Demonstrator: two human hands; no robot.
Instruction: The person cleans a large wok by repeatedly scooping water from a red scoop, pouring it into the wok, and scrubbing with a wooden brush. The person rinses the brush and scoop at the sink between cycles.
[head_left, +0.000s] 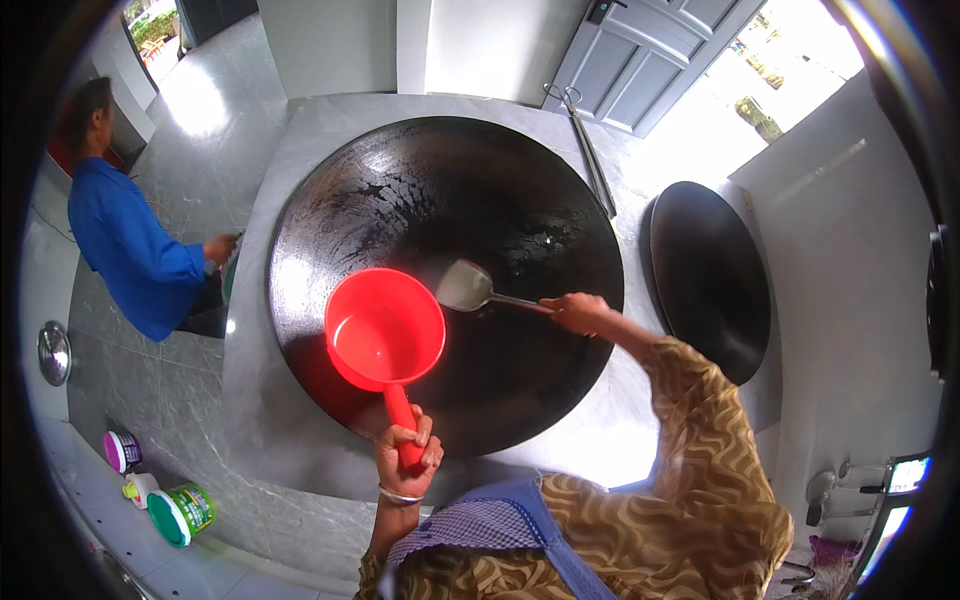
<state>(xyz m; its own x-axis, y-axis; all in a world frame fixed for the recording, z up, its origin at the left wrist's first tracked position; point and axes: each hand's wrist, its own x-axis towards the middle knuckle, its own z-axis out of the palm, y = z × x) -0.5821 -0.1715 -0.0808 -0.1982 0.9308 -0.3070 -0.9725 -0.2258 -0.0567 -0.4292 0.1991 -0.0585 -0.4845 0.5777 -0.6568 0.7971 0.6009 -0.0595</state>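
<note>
Closed around the handle of a red plastic water ladle (385, 341), my left hand (409, 450) holds it above the near left part of a large black wok (487, 202). Little shows inside the ladle apart from a bright glare on its bottom. My right hand (581, 311) grips the metal handle of a wok spatula (465, 286), its broad blade over the middle of the wok, right beside the ladle. Whether the blade touches the wok cannot be told. Wet, shiny streaks mark the wok's far left and right inner surface.
A second dark wok (712, 277) leans at the right. Long metal tongs (589, 154) lie on the grey stove top (259, 300). A person in blue (135, 247) is at the left. Several plastic tubs (184, 514) stand lower left; a grey door (652, 52) is beyond.
</note>
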